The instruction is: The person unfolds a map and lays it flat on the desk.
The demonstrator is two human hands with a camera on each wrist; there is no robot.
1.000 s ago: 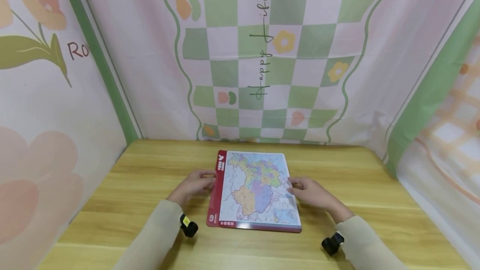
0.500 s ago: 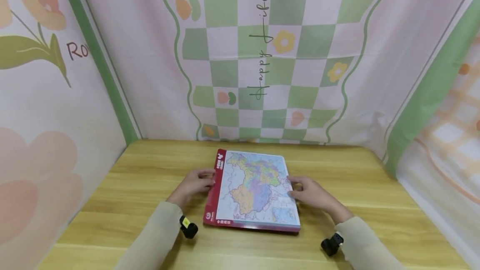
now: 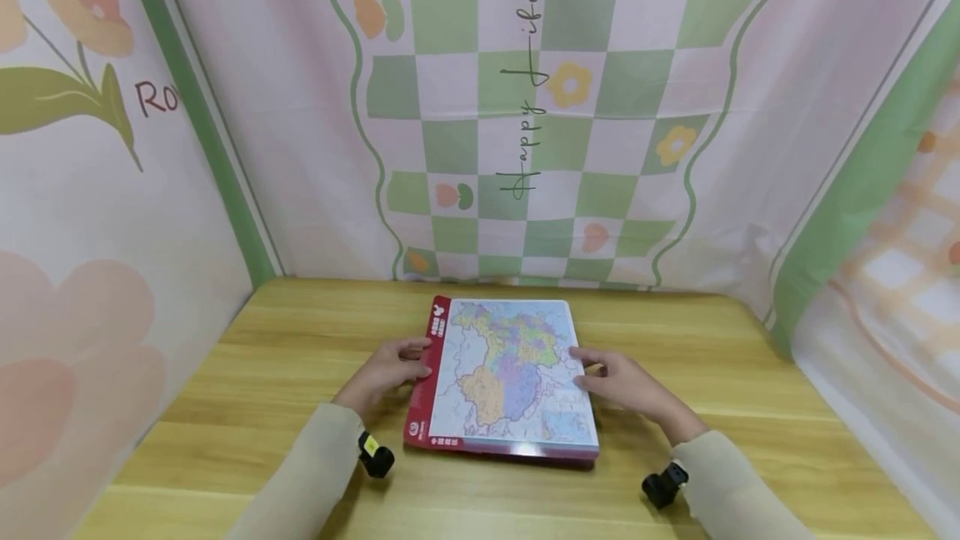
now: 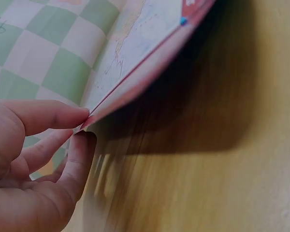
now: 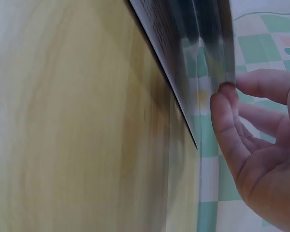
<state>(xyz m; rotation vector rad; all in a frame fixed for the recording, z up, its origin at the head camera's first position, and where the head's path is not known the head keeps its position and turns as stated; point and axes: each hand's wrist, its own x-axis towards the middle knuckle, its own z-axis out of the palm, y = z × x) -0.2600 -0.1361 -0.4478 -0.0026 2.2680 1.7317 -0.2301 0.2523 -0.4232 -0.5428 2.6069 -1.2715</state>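
A map board (image 3: 517,373) with a red border on its left side is held level with the table by both hands. My left hand (image 3: 384,372) pinches the red edge; in the left wrist view its thumb and fingers (image 4: 72,117) meet at that edge, and the board's underside shows above a shadow. On the opposite side my right hand (image 3: 615,380) pinches the edge. From the right wrist, the fingers (image 5: 227,121) grip a glossy rim, with small dark print on the board's underside (image 5: 159,38). Part of the right fingers is hidden beneath the board in the head view.
The wooden table (image 3: 300,357) extends around the board. Behind it hangs a checked green and white curtain (image 3: 525,148), with printed fabric (image 3: 90,207) along the left. A small black camera (image 3: 375,455) is on each wrist.
The map board has shifted slightly left and away from me, and its front edge shows thicker. The right fingers have edged a little left; the left hand is nearly still.
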